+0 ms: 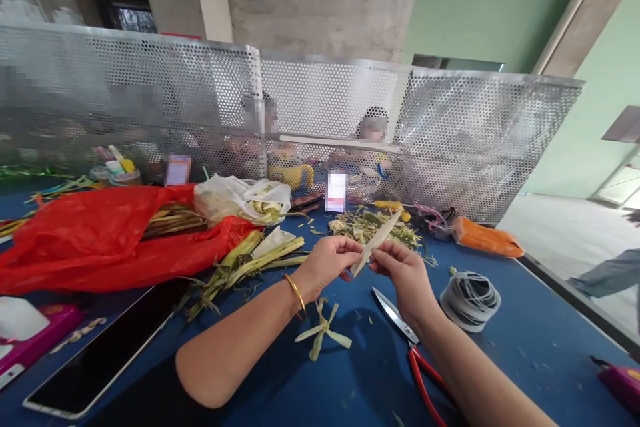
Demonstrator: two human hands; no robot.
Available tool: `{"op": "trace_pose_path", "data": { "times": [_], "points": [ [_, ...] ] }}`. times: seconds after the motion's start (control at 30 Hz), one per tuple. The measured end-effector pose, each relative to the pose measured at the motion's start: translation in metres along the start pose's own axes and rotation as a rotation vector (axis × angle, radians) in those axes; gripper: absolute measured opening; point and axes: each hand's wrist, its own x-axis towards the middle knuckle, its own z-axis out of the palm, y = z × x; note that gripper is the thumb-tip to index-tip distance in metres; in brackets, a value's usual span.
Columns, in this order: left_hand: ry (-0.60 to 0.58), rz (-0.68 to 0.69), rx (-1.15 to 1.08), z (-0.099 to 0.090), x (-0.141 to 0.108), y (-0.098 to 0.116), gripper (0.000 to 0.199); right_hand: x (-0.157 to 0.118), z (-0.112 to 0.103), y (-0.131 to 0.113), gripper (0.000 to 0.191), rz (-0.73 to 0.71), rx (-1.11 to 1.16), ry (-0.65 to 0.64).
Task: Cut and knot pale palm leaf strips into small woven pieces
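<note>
A pale, flat strip of dried plant leaf (pixel 381 235) is held up over the table between my two hands. My left hand (pixel 334 259), with a gold bangle at the wrist, pinches its lower end from the left. From the right, my right hand (pixel 403 273) pinches the same strip with thumb and fingers. Below my left hand lies a star-shaped piece (pixel 324 331) of folded pale strips. Red-handled scissors (pixel 425 373) rest partly under my right forearm, their blades apart. A spool of grey cord (pixel 470 301) stands right of my right hand.
Plant stalks (pixel 250 257), a red plastic bag (pixel 100 233) and a large tablet (pixel 107 353) lie to the left. Leaf scraps (pixel 370 223), a phone (pixel 337 190) and an orange packet (pixel 487 237) are farther back. A perforated metal screen (pixel 330 93) spans the rear; people sit behind it.
</note>
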Motion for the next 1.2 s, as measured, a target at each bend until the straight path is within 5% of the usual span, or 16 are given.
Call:
{"op": "trace_pose_path", "data": {
  "times": [0.57, 0.77, 0.9, 1.2],
  "points": [
    [-0.178, -0.180, -0.127, -0.002, -0.001, -0.003, 0.024, 0.002, -0.003, 0.004, 0.023, -0.045, 0.031, -0.003],
    [-0.036, -0.095, -0.006, 0.002, 0.001, -0.006, 0.016, 0.004, -0.004, 0.007, 0.033, -0.054, -0.056, 0.022],
    [0.089, -0.030, 0.012, 0.005, 0.000, -0.007, 0.009, 0.007, -0.005, 0.015, 0.037, -0.068, -0.273, -0.070],
    [0.001, -0.167, -0.145, 0.003, 0.001, -0.011, 0.016, 0.000, -0.001, 0.008, 0.031, 0.019, -0.131, -0.244]
  ]
}}
